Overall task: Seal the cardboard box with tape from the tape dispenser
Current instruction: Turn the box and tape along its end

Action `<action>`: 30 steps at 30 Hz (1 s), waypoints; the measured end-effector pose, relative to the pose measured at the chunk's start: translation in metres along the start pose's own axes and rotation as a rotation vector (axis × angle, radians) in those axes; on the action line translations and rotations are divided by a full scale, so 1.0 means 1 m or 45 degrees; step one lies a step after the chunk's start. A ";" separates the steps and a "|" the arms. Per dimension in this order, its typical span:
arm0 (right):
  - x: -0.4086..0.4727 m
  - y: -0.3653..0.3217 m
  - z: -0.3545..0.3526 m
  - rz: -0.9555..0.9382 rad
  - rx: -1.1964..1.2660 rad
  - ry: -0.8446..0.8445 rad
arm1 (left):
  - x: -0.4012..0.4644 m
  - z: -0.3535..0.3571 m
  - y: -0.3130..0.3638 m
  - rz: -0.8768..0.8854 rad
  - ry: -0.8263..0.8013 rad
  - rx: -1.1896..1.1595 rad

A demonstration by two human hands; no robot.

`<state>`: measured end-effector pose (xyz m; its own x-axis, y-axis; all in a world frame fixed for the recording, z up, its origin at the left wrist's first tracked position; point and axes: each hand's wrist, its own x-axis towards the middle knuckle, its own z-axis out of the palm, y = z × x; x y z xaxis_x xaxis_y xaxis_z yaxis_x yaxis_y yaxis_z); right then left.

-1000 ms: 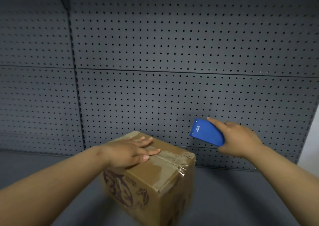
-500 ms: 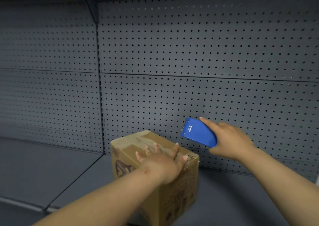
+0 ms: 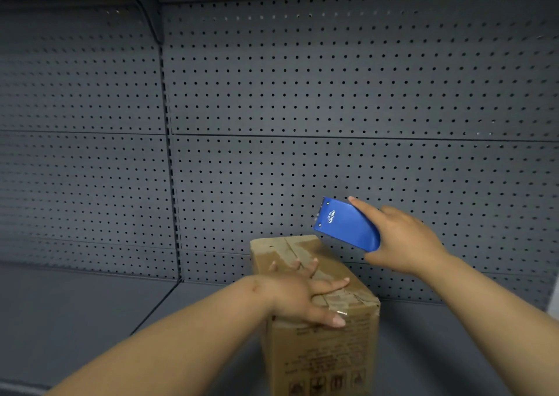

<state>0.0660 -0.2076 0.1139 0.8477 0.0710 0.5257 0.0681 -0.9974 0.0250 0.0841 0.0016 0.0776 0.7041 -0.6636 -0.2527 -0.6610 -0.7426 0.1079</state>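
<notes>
A brown cardboard box (image 3: pixel 320 353) stands on the grey shelf, its top flaps closed and crossed by old tape along the seam. My left hand (image 3: pixel 302 299) lies flat on the box top with fingers spread, the thumb over the near top edge. My right hand (image 3: pixel 402 244) holds a blue tape dispenser (image 3: pixel 344 224) in the air just above and right of the box's far end, index finger along its top. The dispenser does not touch the box. No tape roll shows.
A grey pegboard wall (image 3: pixel 332 93) rises right behind the box. The grey shelf floor (image 3: pixel 90 320) runs left and right of the box, with a seam between two shelf bays at the left. A shelf bracket curves down at upper left.
The box has turned under my left hand, so a narrow end now faces me. My left hand shifted across the top. My right hand kept the dispenser hovering in about the same place.
</notes>
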 end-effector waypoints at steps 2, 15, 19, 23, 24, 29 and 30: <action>-0.001 -0.003 -0.002 0.011 0.025 0.031 | 0.001 -0.002 -0.013 0.063 0.003 -0.007; -0.011 -0.026 -0.020 -0.271 0.088 0.053 | -0.006 -0.007 -0.082 0.241 0.049 -0.230; -0.012 -0.040 -0.023 -0.365 0.002 0.120 | -0.019 -0.011 -0.092 0.208 0.420 -1.332; -0.009 -0.056 -0.023 -0.418 -0.013 0.081 | -0.022 -0.019 -0.089 0.359 0.383 -2.059; -0.008 -0.060 -0.024 -0.425 -0.011 0.077 | -0.025 -0.022 -0.085 0.387 0.355 -2.118; -0.007 -0.071 -0.023 -0.426 -0.021 0.074 | -0.031 -0.024 -0.084 0.353 0.444 -2.237; -0.007 -0.072 -0.023 -0.426 -0.024 0.081 | -0.031 -0.023 -0.086 0.356 0.468 -2.231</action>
<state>0.0432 -0.1367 0.1284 0.7454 0.3942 0.5376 0.3270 -0.9190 0.2204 0.1250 0.0843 0.0985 0.8082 -0.5755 0.1249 0.0807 0.3183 0.9445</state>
